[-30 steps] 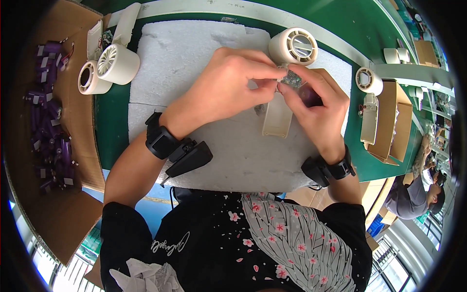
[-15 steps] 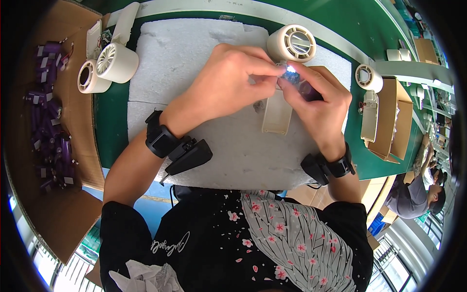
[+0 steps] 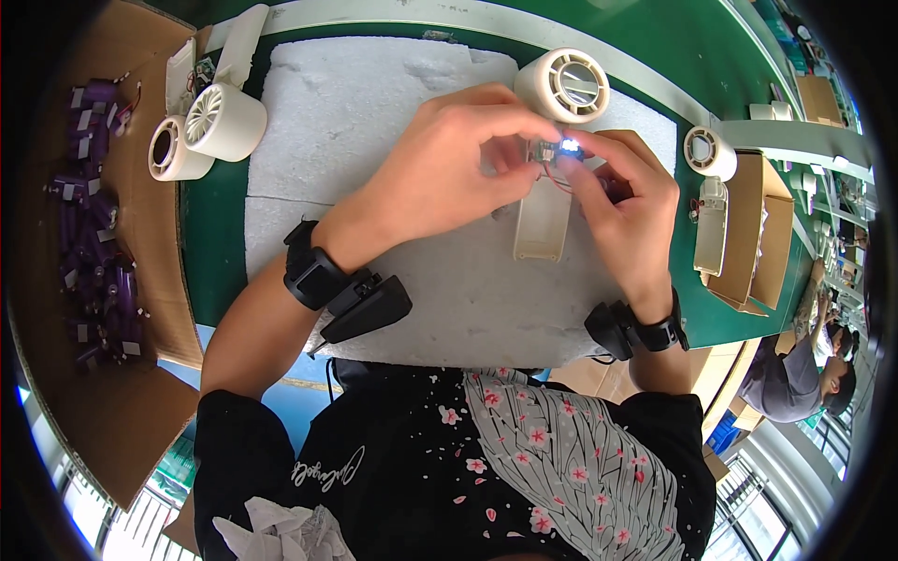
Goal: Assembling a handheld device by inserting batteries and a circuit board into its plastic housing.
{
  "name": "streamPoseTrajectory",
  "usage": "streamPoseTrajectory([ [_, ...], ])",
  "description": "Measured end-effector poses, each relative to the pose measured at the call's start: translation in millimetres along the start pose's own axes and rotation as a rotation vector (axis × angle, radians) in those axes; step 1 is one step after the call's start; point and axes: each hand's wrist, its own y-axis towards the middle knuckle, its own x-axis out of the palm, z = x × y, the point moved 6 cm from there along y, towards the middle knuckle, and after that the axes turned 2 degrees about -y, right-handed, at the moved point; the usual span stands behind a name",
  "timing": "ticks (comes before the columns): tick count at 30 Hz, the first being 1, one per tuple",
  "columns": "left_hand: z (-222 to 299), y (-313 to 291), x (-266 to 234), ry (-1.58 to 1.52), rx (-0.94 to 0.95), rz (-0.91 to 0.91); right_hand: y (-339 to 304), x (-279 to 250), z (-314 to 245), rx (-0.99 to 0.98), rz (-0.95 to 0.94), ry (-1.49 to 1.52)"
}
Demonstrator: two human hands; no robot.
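Between my hands is a small circuit board (image 3: 546, 151) with a bright white-blue light lit at its right end. My left hand (image 3: 458, 154) pinches the board's left end between thumb and fingertips. The thumb and forefinger of my right hand (image 3: 629, 192) grip the lit end. A dark purple battery cell (image 3: 615, 187) is partly hidden inside my right hand's curled fingers. Thin red wires (image 3: 558, 184) hang below the board. Just behind my hands stands a cream round fan head (image 3: 563, 86), and its long open handle shell (image 3: 542, 224) extends toward me beneath them.
A white foam pad (image 3: 402, 280) covers the green table. At left stand a cardboard box (image 3: 140, 411) of purple battery cells and two cream fan heads (image 3: 226, 122). To the right are another fan (image 3: 708, 151) and a smaller carton (image 3: 748, 229). A person (image 3: 795, 379) sits farther right.
My fingers have spread slightly, so more of the board and the red wires show. The lit end has moved a little right and nearer me. The handle shell has shifted slightly right.
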Motion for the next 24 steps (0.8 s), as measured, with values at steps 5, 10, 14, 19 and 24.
streamPoseTrajectory([
  [5,-5,1,4,-0.04,-0.062,-0.002,0,-1,1,-0.034,-0.039,-0.05],
  [10,-6,0,7,-0.064,-0.177,-0.103,-2,1,1,-0.129,-0.039,-0.101],
  [14,-8,-1,7,-0.061,-0.179,-0.109,-3,2,-3,-0.181,0.031,-0.142],
  [19,-11,-1,7,-0.072,-0.203,-0.086,-3,2,-5,-0.182,0.087,-0.133],
  [24,-13,1,7,-0.094,-0.239,-0.092,-3,2,-4,-0.184,0.081,-0.156],
])
